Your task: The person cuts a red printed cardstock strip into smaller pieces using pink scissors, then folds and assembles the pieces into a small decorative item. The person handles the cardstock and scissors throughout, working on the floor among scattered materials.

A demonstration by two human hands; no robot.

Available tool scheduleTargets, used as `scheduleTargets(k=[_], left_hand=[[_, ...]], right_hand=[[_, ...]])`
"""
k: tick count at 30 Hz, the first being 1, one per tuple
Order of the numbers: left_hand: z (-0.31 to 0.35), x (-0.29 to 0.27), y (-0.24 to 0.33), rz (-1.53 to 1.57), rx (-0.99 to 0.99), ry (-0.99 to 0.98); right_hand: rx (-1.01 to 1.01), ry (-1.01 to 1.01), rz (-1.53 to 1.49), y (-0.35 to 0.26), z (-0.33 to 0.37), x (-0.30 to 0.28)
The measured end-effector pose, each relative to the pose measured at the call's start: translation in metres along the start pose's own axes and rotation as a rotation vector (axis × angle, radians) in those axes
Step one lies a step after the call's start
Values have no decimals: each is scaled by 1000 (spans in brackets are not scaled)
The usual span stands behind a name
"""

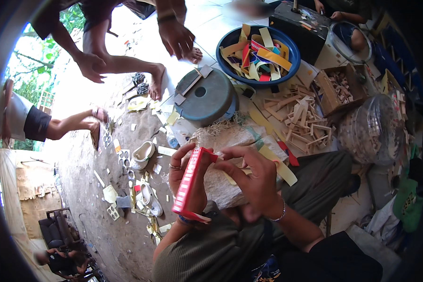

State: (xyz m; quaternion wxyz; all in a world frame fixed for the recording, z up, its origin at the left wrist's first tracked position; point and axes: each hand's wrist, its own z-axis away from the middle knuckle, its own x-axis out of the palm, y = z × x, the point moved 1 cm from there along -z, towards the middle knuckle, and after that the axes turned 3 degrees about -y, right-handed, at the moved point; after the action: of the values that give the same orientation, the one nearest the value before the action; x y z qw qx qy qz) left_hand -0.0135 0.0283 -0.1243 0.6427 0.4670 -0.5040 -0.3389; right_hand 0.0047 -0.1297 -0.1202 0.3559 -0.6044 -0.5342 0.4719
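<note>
A long, stiff red strip (pixel 188 182) with white printing runs slantwise in front of my left hand (pixel 200 190). My left hand grips it from behind, its ringed finger showing past the left edge. At the upper end the red strip bends over to the right. There my right hand (pixel 258 181), with a bracelet at its wrist, pinches thumb and fingers at the bent end. Whether the strip is wrapped round a frame, I cannot tell. Below my hands, a whitish sack-like bundle (pixel 230 190) lies by my lap, with yellowish strips (pixel 278 164) on it.
A blue basin (pixel 294 66) of coloured strips stands beyond a round grey-green stool (pixel 204 105). Small wooden frames (pixel 303 120) lie piled at right, near a cardboard box (pixel 329 101) of wood pieces. White shoes (pixel 143 155) and scraps litter the ground at left. Other people are nearby.
</note>
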Motion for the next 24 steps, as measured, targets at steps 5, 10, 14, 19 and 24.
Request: scheduleTargets(k=[5,10,14,19,24], left_hand=[[-2,-2,-1,125,48,31],[3,1,3,22,146,-60],[7,3,8,-30,203,-85],[8,4,9,-23,218,-111],[8,4,8,-31,212,-186]], right_hand=[[-306,166,181,2,3,6],[-313,126,183,2,2,5],[-204,99,-3,2,-1,7],[-143,34,-59,-1,-1,3],[-94,36,-57,-8,2,-1]])
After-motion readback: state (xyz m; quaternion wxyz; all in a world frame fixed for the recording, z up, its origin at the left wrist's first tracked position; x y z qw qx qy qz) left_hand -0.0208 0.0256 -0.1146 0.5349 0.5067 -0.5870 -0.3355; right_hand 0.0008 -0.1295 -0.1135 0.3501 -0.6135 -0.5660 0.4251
